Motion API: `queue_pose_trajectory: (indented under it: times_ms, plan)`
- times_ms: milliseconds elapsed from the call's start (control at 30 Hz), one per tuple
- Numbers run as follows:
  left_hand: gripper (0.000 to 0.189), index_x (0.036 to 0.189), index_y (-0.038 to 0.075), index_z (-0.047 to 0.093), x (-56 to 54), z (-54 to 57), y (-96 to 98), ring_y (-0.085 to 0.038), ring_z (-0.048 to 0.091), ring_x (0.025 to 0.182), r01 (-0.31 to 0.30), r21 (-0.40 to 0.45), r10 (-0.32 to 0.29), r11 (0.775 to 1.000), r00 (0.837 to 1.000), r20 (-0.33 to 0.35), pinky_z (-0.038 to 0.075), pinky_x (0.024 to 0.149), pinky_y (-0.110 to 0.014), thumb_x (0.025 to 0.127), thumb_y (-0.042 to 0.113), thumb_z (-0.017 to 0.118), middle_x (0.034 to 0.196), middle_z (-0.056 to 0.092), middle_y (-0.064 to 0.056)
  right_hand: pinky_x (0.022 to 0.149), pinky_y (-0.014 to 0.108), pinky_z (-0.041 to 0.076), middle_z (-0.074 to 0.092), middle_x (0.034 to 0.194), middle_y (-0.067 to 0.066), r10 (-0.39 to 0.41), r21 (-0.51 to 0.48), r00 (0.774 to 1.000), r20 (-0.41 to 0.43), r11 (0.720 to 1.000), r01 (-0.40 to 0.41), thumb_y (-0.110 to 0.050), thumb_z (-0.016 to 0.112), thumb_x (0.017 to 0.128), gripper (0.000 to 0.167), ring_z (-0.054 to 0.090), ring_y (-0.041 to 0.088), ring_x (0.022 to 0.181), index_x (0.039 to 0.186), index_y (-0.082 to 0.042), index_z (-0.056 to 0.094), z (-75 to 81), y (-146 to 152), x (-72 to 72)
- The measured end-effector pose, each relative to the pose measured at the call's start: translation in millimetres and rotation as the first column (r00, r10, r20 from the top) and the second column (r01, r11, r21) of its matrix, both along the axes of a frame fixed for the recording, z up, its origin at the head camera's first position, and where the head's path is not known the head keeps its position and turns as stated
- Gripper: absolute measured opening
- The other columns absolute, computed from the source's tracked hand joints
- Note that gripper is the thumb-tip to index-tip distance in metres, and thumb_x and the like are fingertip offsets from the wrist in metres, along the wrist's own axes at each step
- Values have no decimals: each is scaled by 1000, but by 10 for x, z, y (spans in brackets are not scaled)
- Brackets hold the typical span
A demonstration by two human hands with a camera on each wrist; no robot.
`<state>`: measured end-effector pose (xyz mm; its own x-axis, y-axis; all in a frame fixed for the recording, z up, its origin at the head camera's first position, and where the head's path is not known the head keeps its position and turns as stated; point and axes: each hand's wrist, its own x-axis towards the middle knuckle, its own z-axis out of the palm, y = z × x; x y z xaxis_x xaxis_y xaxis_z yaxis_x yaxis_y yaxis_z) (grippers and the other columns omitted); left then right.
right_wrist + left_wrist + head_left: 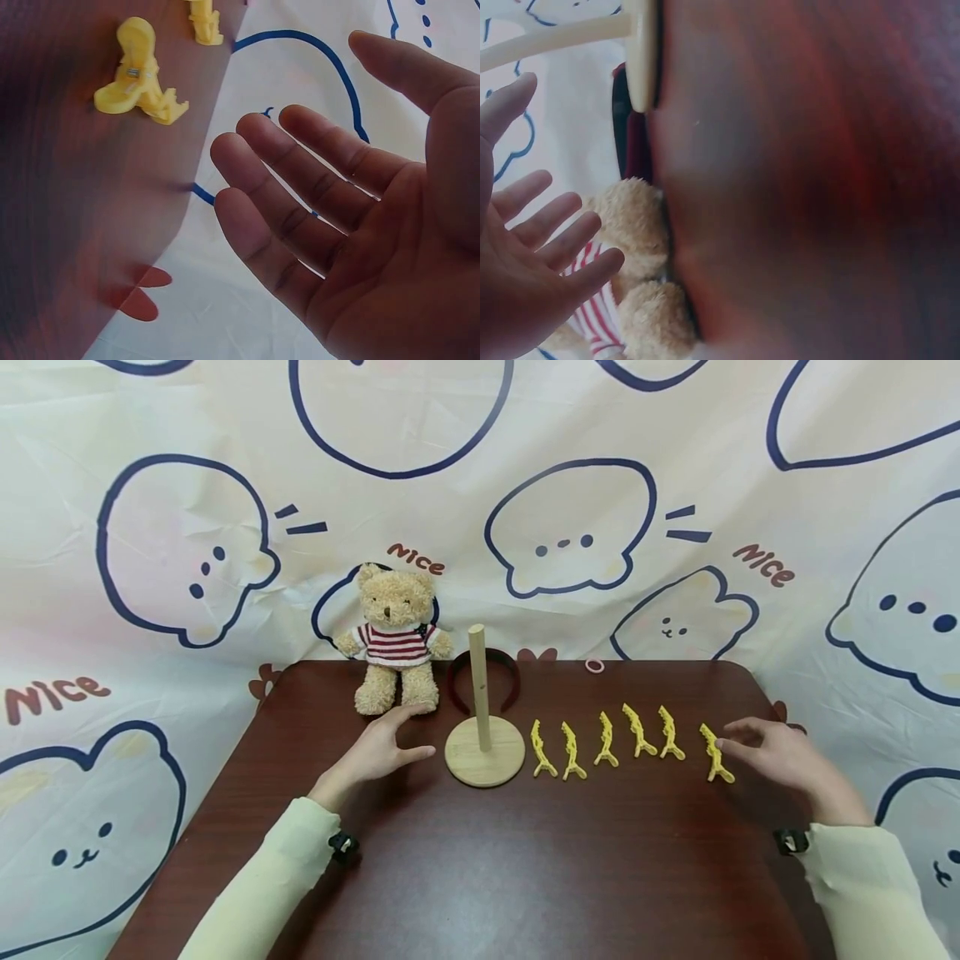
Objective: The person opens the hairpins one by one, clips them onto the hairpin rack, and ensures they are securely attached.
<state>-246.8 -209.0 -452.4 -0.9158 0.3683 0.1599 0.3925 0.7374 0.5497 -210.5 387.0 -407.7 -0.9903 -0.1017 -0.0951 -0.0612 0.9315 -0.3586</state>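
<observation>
My left hand (377,747) hovers over the table with fingers spread, between a teddy bear (396,643) in a striped sweater and a round wooden stand (482,693) with an upright post. Nothing is in its palm in the left wrist view. At the right, my right hand (776,756) is held beside the rightmost yellow hair clip (711,745), its thumb tip overlapping the clip in the head view. The right wrist view shows these fingers extended and apart from the yellow clip (135,75). More yellow clips (606,739) lie in a row left of it.
A dark red headband (513,675) lies behind the stand. One small pink ring (587,666) is at the far table edge. The brown table (495,868) ends against a patterned cloth backdrop (450,518).
</observation>
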Motion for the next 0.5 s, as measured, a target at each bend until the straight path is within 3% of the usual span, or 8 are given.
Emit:
queue_pose_trajectory:
  times_ms: [267, 500]
  plan:
    - [75, 147, 8, 48, 13, -119, 92, -34, 50, 137, 41, 31, -41, 999, 999, -6, 42, 111, -52, 85, 37, 80, 148, 52, -15, 75, 49, 55, 72, 104, 19, -19, -12, 1000, 21, 1000, 19, -48, 63, 95, 57, 67, 29, 90, 121, 2, 65, -121, -9, 36]
    - [75, 148, 9, 48, 26, -172, 195, -33, 50, 136, 62, 36, -65, 997, 995, 82, 43, 110, -52, 85, 34, 80, 149, 52, -12, 69, 35, 51, 73, 100, 13, -15, -42, 999, 28, 999, 16, -48, 68, 92, 59, 66, 21, 85, 120, 3, 65, -246, 6, 55]
